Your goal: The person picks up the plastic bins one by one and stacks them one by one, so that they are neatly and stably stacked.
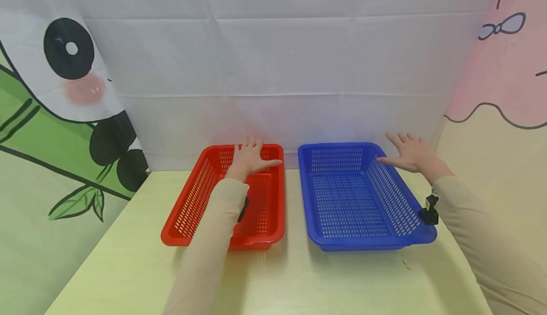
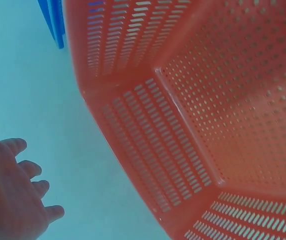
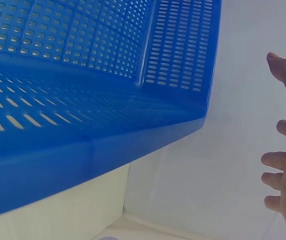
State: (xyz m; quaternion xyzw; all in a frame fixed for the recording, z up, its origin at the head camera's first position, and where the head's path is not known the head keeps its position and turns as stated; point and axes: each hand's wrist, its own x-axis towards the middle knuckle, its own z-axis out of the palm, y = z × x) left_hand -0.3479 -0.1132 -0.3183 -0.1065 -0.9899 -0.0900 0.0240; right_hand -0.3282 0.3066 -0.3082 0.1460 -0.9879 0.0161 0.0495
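While 2 hands (image 1: 252, 158) hover—baskets (image 1: 265, 220) below.

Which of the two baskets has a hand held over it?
The red basket. The left hand spreads open above its far end, while the right hand hovers off beyond the right rim of the blue basket.

The red basket (image 1: 201, 196) and the blue basket (image 1: 342, 201) are both smooth, slightly glossy plastic, pierced all over with small slots. The desk (image 1: 299, 281) has a pale, matt, wood-like top. Behind it hangs creased white cloth (image 1: 273, 68), and the sleeves (image 1: 205, 253) are soft matt fabric.
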